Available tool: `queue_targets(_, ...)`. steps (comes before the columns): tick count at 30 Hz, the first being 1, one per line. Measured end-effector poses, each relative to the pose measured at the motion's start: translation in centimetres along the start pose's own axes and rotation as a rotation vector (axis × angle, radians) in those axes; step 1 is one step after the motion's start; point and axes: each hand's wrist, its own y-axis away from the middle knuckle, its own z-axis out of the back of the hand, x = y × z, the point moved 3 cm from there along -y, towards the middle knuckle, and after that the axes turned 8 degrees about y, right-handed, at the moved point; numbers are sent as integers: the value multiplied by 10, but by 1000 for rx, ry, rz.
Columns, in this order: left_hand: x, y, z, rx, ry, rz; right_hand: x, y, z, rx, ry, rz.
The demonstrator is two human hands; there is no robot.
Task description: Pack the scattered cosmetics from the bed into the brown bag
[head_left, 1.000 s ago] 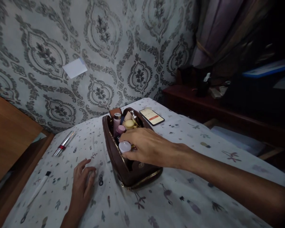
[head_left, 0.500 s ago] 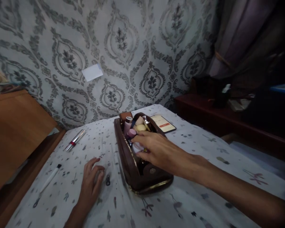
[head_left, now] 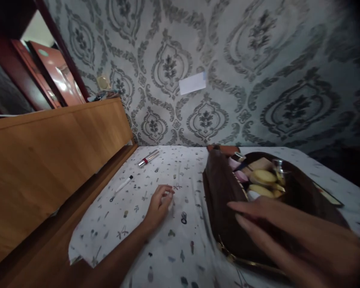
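The open dark brown zip bag (head_left: 222, 192) stands on the patterned bedsheet to the right, full of makeup and bottles. My right hand (head_left: 282, 228), blurred by motion, is over its near side. Its finger and thumb are stretched out a little apart, with nothing seen between them. Inside the bag are yellowish round sponges or lids (head_left: 262, 177), a pink-capped item (head_left: 240, 176) and a clear-topped bottle (head_left: 278, 166). My left hand (head_left: 159, 204) rests on the sheet left of the bag, open and loosely curled, holding nothing.
A silver tube with a red band (head_left: 148, 158) and a white stick with a black tip (head_left: 122, 187) lie on the sheet to the left. A wooden board (head_left: 63, 148) edges the bed there. A phone (head_left: 327, 194) lies partly hidden behind the bag.
The view has swung left, so the bag now appears farther right. My right hand has come out of the bag's contents toward its near edge. My left hand still rests on the sheet.
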Motion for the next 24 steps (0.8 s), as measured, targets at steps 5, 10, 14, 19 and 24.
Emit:
queue_targets(5,9,-11,54,26,-381,-116,52,-21,-42,187,-248,125)
queue_targets(10,37,-16,138,-202,-879,16,82,-34,-100,446,-421,6)
queue_targets(14,56,-4,176,-282,-997,132,96,-27,-151,547,-493,-119)
queue_targets(19,77,6,184,-151,-1278,235,117,-26,-211,687,-903,-493)
queue_targets(24,95,0,185,-158,-1222,184,111,-19,-255,607,-1416,-988)
